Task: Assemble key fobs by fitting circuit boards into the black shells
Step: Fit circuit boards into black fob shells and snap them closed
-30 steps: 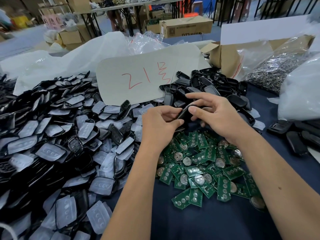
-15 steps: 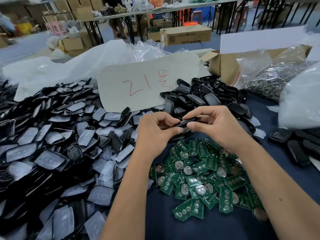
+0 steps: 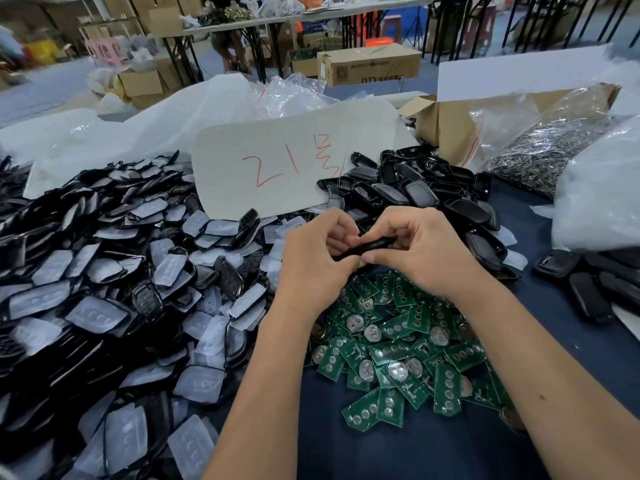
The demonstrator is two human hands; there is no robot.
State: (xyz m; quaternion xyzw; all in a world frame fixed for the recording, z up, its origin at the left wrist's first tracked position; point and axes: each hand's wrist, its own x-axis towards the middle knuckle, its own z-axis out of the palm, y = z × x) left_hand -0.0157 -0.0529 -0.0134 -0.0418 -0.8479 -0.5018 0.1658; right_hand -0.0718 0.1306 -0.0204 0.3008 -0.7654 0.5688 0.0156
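One black key fob shell [image 3: 372,246] is pinched edge-on between my left hand [image 3: 313,263] and my right hand [image 3: 420,252], thumbs meeting under it. Whatever sits inside the shell is hidden by my fingers. Below my hands lies a heap of green circuit boards [image 3: 405,351] with round coin cells on the dark blue table. A large pile of black shells with pale button pads [image 3: 104,299] covers the left half. More black shell halves [image 3: 415,188] are heaped beyond my hands.
A pale card with red writing [image 3: 277,164] leans behind the piles. At the right stand an open cardboard box [image 3: 446,126], a bag of metal rings [image 3: 550,147], white plastic bags [image 3: 599,202] and some dark shells [image 3: 588,289].
My hands closed tighter around the shell and turned it edge-on. They sit slightly lower in view as the camera tilted up a little.
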